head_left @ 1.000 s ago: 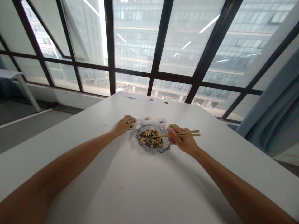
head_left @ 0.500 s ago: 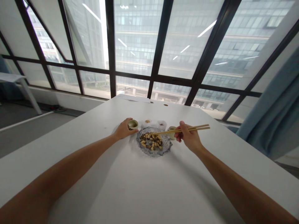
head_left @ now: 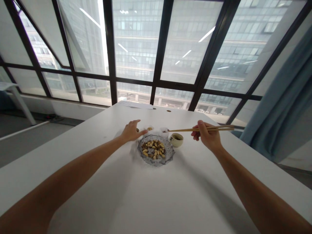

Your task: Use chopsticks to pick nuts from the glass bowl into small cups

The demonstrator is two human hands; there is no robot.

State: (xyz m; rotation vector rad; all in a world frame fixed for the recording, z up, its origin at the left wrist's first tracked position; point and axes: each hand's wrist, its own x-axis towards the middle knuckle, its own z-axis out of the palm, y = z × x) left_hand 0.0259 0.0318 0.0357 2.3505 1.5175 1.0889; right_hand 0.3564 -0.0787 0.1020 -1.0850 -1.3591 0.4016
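Note:
My right hand (head_left: 207, 135) grips a pair of wooden chopsticks (head_left: 190, 130). Their tips reach the small white cup (head_left: 164, 129) behind the glass bowl, which has something dark in it. Whether the tips pinch anything is too small to see. My left hand (head_left: 131, 130), thumb and fingers apart, is by a small cup (head_left: 137, 130) that it mostly hides. Between the hands lies a scalloped glass bowl (head_left: 168, 158) with a mix of nuts and dark seeds (head_left: 154, 149). A pale green cup (head_left: 176, 139) with dark lettering stands at the bowl's right rim.
Another small white cup (head_left: 149, 128) with pale pieces inside stands behind the bowl. Farther back on the white table (head_left: 156, 195) are papers (head_left: 136, 104) and a small flat round object (head_left: 168, 111). Windows line the far side, and a blue curtain (head_left: 275, 107) hangs at right.
My right hand has moved right and up with the chopsticks, their tips leaving the bowl for the white cup. My left hand has shifted over its cup, hiding more of it. The view has turned slightly.

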